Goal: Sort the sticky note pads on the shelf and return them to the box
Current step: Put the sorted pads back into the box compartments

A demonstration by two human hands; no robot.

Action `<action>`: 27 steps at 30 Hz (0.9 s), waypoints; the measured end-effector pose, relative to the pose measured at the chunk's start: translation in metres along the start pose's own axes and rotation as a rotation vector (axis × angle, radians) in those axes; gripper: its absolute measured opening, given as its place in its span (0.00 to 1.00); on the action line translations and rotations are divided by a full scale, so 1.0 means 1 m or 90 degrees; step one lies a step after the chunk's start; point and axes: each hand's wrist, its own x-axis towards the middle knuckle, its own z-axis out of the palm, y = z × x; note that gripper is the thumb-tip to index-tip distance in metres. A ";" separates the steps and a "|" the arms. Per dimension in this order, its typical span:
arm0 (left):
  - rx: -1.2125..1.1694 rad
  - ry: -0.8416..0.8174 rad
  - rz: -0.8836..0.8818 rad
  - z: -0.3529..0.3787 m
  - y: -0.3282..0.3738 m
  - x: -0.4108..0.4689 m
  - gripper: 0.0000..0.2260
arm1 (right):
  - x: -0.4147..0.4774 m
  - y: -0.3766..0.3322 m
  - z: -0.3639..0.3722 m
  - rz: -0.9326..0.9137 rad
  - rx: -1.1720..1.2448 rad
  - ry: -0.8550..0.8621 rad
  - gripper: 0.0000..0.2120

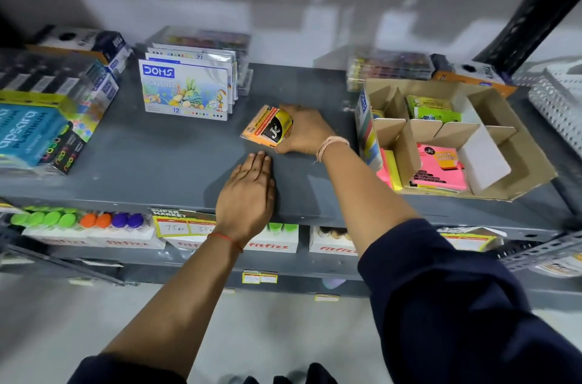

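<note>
My right hand [304, 131] is closed around an orange and yellow sticky note pad [266, 127], tilted up on edge on the grey shelf [163, 157]. My left hand [247, 194] lies flat, palm down, on the shelf just in front of the pad, holding nothing. To the right stands an open cardboard box [510, 163] with dividers. A pink pad [439, 168] lies in its near compartment, a green pad [433, 108] sits in a far compartment, and pink and yellow pads [389, 169] stand at its left side.
DOMS oil pastel boxes [185, 90] stand at the back left of the pad. Stacked pen and marker packs [47, 119] fill the shelf's left end. Crayon packs [390, 65] sit behind the cardboard box. Glue bottles [78, 220] line the lower shelf.
</note>
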 end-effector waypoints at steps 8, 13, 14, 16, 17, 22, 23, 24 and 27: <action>-0.003 -0.021 -0.003 -0.008 0.006 -0.001 0.22 | -0.081 -0.018 -0.011 0.060 0.109 0.247 0.14; -0.025 -0.092 0.022 -0.004 0.028 0.005 0.23 | -0.127 -0.010 -0.056 0.178 0.237 0.480 0.13; -0.028 -0.089 0.021 -0.002 0.032 0.006 0.23 | -0.136 0.000 -0.066 0.216 0.234 0.523 0.13; -0.031 -0.069 0.010 -0.001 0.034 0.005 0.23 | -0.154 0.024 -0.077 0.294 0.203 0.588 0.18; -0.028 -0.065 0.007 0.000 0.033 0.005 0.23 | -0.162 0.035 -0.079 0.333 0.188 0.604 0.19; -0.011 -0.084 0.008 0.001 0.031 0.005 0.23 | -0.182 0.064 -0.066 0.423 0.163 0.506 0.22; -0.013 -0.086 0.008 0.001 0.031 0.005 0.23 | -0.181 0.065 -0.064 0.438 0.124 0.467 0.21; -0.018 -0.086 0.010 0.001 0.031 0.006 0.23 | -0.179 0.067 -0.063 0.449 0.088 0.436 0.21; -0.005 -0.094 0.010 0.000 0.030 0.005 0.23 | -0.175 0.071 -0.068 0.498 0.050 0.361 0.26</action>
